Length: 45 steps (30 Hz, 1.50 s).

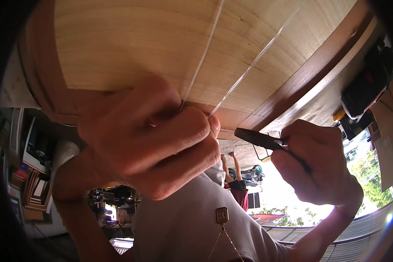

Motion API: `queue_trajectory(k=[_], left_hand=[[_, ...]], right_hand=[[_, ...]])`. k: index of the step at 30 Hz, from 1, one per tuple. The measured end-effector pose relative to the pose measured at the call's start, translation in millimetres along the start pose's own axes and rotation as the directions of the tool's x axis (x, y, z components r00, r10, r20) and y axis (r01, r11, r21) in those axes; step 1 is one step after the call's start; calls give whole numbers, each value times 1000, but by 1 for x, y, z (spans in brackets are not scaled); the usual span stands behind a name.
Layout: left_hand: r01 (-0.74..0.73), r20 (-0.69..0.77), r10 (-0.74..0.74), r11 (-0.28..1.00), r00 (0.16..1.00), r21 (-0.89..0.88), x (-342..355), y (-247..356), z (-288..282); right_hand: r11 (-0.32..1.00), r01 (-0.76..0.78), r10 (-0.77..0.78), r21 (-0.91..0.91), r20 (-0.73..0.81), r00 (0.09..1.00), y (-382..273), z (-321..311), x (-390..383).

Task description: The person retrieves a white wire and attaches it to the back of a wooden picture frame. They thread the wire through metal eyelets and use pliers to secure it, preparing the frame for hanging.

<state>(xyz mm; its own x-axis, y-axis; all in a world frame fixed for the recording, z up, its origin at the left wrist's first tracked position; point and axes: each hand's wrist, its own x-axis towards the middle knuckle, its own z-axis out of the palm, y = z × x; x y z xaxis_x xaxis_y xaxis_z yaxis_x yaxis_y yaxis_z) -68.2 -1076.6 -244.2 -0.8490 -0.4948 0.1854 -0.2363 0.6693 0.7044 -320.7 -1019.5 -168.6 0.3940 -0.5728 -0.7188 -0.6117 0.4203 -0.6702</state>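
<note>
Overhead, a broad pale wooden panel (131,43) filled the upper view, edged by a darker brown wooden rim (310,70) that curved down toward the right. Behind and below it lay a cluttered workshop — stacked frames and boxes (32,187) on the left, bright daylight and green trees (371,174) on the right. Another person in a dark red garment (239,192) stood farther off, arms raised.

A grey shirt (192,222) occupied the lower centre, with a small square pendant on a thin chain (222,215) hanging against it.

Left hand (148,139) was closed into a tight fist just under the rim, fingers curled over — it gripped two thin clear strings (231,89) where they met the edge. Both strings ran taut from the fist up and across the pale panel, spreading apart toward the top.

Right hand (316,163) was closed round the handles of dark pliers (260,139). The pliers pointed left, tip near the left fist and the lower end of the strings, not visibly touching either. Whether the pliers' tip was parted or closed could not be told.

Black equipment with a red and yellow part (364,94) sat at the far right edge.
</note>
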Motion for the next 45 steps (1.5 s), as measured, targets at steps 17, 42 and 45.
queue_trajectory(k=[17, 42, 45], left_hand=[[61, -14, -60, 992, 998, 109, 0, 4, 6], [99, 27, -104, 984, 994, 148, -9, 4, -7], [77, 57, -86, 984, 995, 158, -11, 2, -8]], right_hand=[[737, 80, -220, -671, -126, 967, -28, 12, 10], [546, 265, -317, -794, 97, 943, -18, -5, 23], [490, 284, -307, -824, 142, 941, -19, -10, 25]])
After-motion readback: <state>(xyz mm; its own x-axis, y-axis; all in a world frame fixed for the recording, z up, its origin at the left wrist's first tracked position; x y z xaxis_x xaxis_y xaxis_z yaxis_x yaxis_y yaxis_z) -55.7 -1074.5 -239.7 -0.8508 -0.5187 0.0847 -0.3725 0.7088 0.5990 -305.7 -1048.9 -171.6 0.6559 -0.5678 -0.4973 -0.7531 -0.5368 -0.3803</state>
